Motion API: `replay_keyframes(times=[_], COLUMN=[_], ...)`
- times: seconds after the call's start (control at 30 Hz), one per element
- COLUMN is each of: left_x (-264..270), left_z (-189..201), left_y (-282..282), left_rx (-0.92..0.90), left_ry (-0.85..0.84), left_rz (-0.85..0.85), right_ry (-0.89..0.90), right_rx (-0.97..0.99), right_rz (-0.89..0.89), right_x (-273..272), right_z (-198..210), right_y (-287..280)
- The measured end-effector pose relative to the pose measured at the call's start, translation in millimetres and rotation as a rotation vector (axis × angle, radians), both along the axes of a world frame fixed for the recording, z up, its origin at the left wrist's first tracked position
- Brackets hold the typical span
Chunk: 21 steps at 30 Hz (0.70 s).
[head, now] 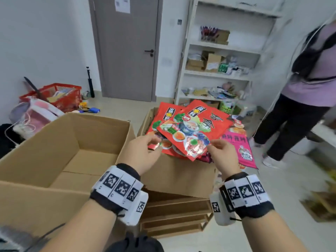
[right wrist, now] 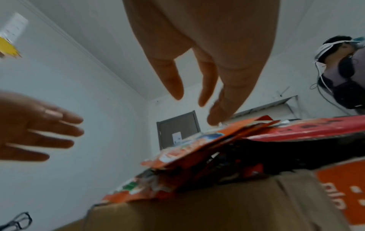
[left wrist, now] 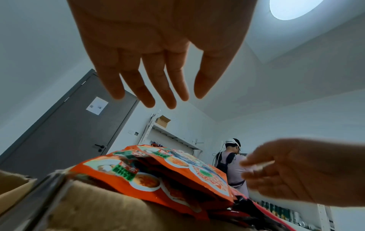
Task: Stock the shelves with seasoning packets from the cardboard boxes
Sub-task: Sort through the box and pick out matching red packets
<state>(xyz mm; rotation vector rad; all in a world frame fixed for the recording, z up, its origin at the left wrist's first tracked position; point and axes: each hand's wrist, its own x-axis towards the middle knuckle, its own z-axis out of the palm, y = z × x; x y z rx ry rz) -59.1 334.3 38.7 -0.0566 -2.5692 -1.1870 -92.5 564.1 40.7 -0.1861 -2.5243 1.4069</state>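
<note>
red packets (head: pixel 192 128) between open hands

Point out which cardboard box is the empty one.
The large open box on the left, showing its bare bottom; the other box, under both hands, is heaped with seasoning packets.

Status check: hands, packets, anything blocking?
Left hand open, right hand open, both at the red packets. Packets heaped on the full box. A person stands by the shelves.

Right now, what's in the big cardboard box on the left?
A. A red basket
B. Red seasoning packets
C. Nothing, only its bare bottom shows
C: the left box shows only bare cardboard inside; the red packets are heaped on the right box.
</note>
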Motion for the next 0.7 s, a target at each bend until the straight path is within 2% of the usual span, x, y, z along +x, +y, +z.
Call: replay_keyframes(times=[0.1, 0.17, 0.3, 0.4, 0.5, 0.57, 0.7], left_x=[-35.8, -58.4, -83.6, -95.3, -112.3, -127.5, -157.0], left_z=[3.9, 0.3, -19.8, -30.3, -22.7, -14.4, -3.2], left_y=[15.0, 25.4, 41.9, 40.8, 27.4, 25.4, 38.9], left_rx=[-0.085, -0.213, -0.477, -0.476, -0.364, -0.373, -0.561], left_ry=[-0.046, -0.089, -0.168, -0.133, -0.062, -0.035, -0.213], left_rz=[-0.045, -0.087, -0.224, -0.260, -0.255, -0.223, -0.136], right_ry=[-0.153, -0.139, -0.167, -0.166, -0.189, -0.179, -0.164], right_rx=[0.035, -0.015, 0.004, 0.026, 0.034, 0.022, 0.057], right_rz=[0.003, -0.020, -0.105, -0.152, -0.159, -0.193, -0.263], right_x=[-20.9, -30.2, -46.9, -59.0, -67.3, -69.5, -66.9], right_z=[-11.3, -14.8, -13.6, -10.0, -8.2, -6.4, -8.8], right_y=[9.0, 7.9, 7.1, 6.0, 1.2, 0.0, -5.9])
